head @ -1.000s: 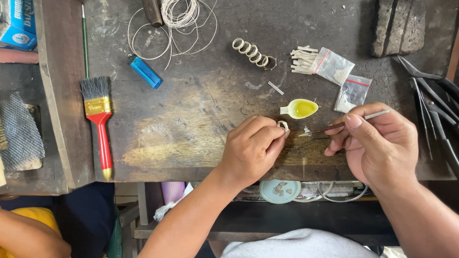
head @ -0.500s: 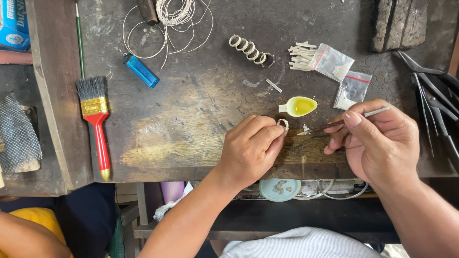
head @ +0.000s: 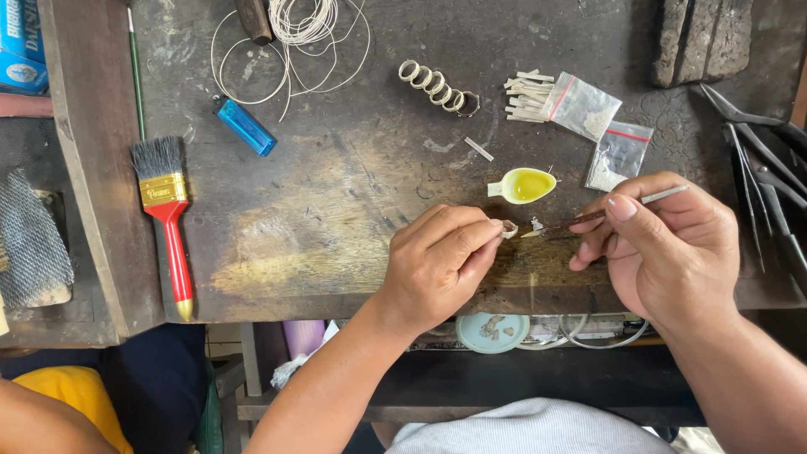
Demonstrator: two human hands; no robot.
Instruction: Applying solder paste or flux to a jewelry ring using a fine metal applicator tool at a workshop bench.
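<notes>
Ring: your left hand pinches a small silvery ring between thumb and forefinger, fingers closed on it, just above the bench top near its front edge.
Tool: your right hand has its fingers closed around a thin metal-handled brush, held like a pen.
Axis: the brush lies almost level, long axis running left to right, tip pointing left toward the ring.
Gap: the tip sits just right of the ring, near it but apart; whether anything lies on the tip is too small to tell.
Nearer hand: the left hand already has the ring; the right is near it through the tool only.
Dish: a small spoon-shaped dish of yellow liquid rests just beyond the tip, away from you.
Front edge: both hands work close to the bench's near edge, with a shelf below it.
Right side: dark pliers and tweezers lie just beyond your right hand, so room there is tight.
Far side: two small plastic bags, a row of rings and coiled wire lie further back, well apart from your fingers.
Left side: a blue lighter and a red-handled paintbrush lie well off to the left, with bare wood between them and your left hand.
</notes>
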